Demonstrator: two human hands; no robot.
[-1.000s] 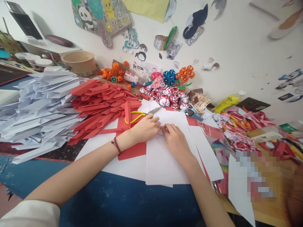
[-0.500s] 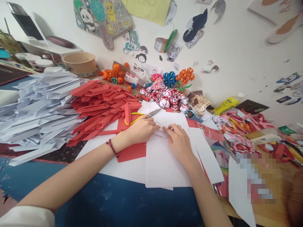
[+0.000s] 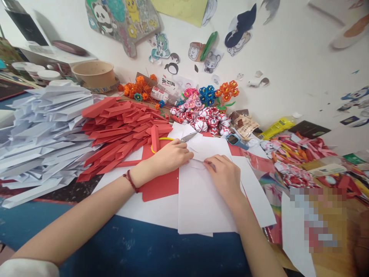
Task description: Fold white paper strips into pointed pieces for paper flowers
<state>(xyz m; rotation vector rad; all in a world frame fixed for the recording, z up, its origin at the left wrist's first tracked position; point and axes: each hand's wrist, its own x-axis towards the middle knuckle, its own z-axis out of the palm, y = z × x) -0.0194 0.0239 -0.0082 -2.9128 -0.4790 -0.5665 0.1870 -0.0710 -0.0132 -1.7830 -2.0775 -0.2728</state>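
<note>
Between my two hands is a narrow folded strip of white paper [image 3: 198, 164], held just above the white sheets [image 3: 206, 207]. My left hand [image 3: 175, 156] has its fingers curled on the strip's left end, and my right hand [image 3: 224, 171] pinches its right end. Just beyond my left hand lie scissors [image 3: 188, 137] with a yellow handle, partly hidden by the hand. One folded red paper piece [image 3: 155, 139] rests across that handle. Under the white sheets a red sheet [image 3: 161, 186] shows at the left.
Folded white paper pieces [image 3: 49, 134] are heaped at the left, beside a pile of folded red pieces [image 3: 123, 130]. Red-and-white paper flowers [image 3: 201, 124] stand at the back. A blue device [image 3: 235, 141] lies right of them. Coloured strips [image 3: 302, 148] cover the right side.
My right hand has moved slightly right and turned, its fingers now curled on the strip's end. My left hand stays nearly in place. The view has shifted a little.
</note>
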